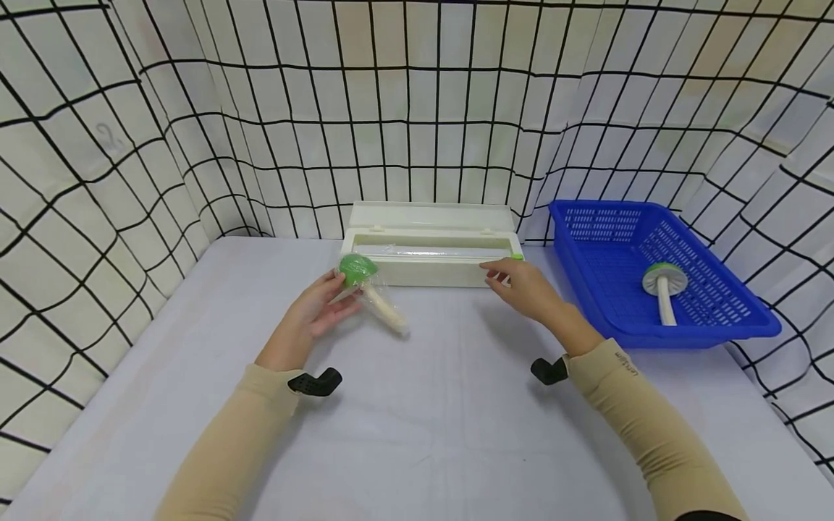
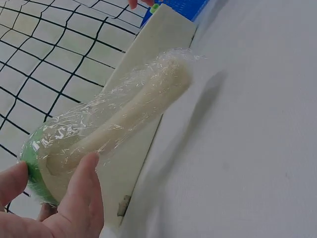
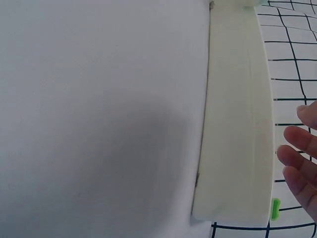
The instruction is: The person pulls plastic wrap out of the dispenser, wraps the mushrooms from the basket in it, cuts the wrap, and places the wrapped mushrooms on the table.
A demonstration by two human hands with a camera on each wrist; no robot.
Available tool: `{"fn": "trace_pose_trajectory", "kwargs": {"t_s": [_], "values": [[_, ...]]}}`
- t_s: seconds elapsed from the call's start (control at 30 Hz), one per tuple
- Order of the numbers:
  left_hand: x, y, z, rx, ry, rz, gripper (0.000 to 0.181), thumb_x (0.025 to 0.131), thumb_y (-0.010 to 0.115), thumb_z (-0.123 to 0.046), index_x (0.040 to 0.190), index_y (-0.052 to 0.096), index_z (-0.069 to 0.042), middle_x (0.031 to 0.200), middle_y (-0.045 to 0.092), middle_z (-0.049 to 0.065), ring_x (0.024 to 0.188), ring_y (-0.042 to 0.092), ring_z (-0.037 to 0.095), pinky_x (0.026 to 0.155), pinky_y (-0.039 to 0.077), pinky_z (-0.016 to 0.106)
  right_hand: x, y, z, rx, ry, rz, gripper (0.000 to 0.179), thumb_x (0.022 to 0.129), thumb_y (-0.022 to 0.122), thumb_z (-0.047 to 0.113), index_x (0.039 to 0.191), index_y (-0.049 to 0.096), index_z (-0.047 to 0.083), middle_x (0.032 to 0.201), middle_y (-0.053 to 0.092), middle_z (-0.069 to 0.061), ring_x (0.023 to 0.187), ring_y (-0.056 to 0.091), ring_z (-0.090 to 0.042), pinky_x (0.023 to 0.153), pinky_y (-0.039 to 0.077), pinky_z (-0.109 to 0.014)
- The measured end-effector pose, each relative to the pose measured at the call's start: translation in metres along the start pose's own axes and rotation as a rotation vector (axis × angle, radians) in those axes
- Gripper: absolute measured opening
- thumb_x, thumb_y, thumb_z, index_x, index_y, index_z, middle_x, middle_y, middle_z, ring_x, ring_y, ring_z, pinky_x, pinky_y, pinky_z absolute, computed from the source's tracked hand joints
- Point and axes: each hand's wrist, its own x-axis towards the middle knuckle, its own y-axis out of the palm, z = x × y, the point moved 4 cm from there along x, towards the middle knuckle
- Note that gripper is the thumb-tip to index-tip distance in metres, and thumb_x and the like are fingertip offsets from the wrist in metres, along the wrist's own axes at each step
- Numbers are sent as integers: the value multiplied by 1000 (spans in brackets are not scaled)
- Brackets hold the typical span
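Observation:
My left hand [image 1: 313,311] holds a mushroom-shaped object [image 1: 357,269] by its green cap, thumb and fingers on either side. Clear plastic film wraps it from cap to pale stem [image 2: 129,116], crinkled past the stem's end. The stem points down and right in the head view. Behind it stands a white cling film dispenser [image 1: 430,273] with its lid [image 1: 430,215] raised and a film roll [image 1: 430,251] inside. My right hand [image 1: 521,286], fingers bent loosely and apart, hovers by the dispenser's right end with nothing visible in it. A green tab [image 3: 275,209] shows there.
At the right, a blue plastic basket [image 1: 586,289] holds a second mushroom-shaped object [image 1: 664,281], its pale stem toward me. Black wire grid panels [image 1: 404,123] with white backing enclose the back and sides. A white cloth [image 1: 443,434] covers the table.

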Motion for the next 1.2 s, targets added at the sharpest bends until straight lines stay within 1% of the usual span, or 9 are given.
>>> {"fn": "trace_pose_trajectory", "kwargs": {"t_s": [0.17,0.37,0.47,0.57,0.67,0.77,0.93,1.07,1.2], "values": [[-6,-7,-7,-54,13,-12,62,112,41,-16,166,12,-19,126,46,-1,126,45,24,96,55,33,3,-4,-5,-8,35,-34,35,101,64,9,136,65,1,112,70,-18,100,64,-32,85,55,-46],[-18,-18,-20,-120,36,-12,63,111,44,-15,165,14,-21,123,50,-1,121,47,24,90,58,31,7,-8,-11,-16,47,-58,35,102,63,7,135,64,-2,115,69,-21,102,64,-35,83,56,-47],[-25,-26,-29,-148,63,7,57,110,47,-15,161,22,-22,117,55,-1,117,50,23,91,57,32,9,-11,-14,-28,56,-65,35,102,62,7,136,63,-2,115,68,-22,104,64,-35,82,56,-47],[-32,-37,-37,-209,87,21,45,108,51,-13,149,35,-22,113,59,1,109,56,22,92,57,34,13,-14,-15,-40,54,-82,34,102,61,8,135,64,-2,116,68,-22,107,63,-36,82,55,-48],[-38,-48,-43,-282,97,27,35,106,55,-11,138,44,-21,115,58,3,105,60,23,94,57,37,16,-15,-17,-49,61,-90,34,103,60,9,134,64,-3,117,68,-22,109,63,-37,86,54,-49],[-43,-60,-48,-348,92,18,29,105,57,-10,132,49,-20,118,56,5,103,63,26,97,55,38,19,-15,-19,-63,87,-83,33,104,59,10,134,64,-2,119,68,-21,112,62,-36,90,54,-50],[-47,-80,-53,-510,69,-59,23,103,60,-7,123,56,-17,121,52,8,96,66,32,97,55,42,27,-15,-20,-105,107,-72,32,104,58,10,134,65,-2,124,66,-22,117,60,-38,98,51,-51],[-45,-91,-55,-637,39,-133,19,101,63,-6,118,59,-15,120,53,8,91,68,35,100,53,43,31,-18,-23,-89,140,-68,32,105,56,7,135,65,-1,132,63,-25,123,57,-40,101,48,-54],[-39,-97,-57,-706,28,-195,30,100,64,-6,124,52,-20,120,54,7,95,65,33,106,47,41,32,-22,-30,-45,181,-63,33,106,52,6,135,65,0,137,60,-26,121,57,-40,98,49,-54]]}}
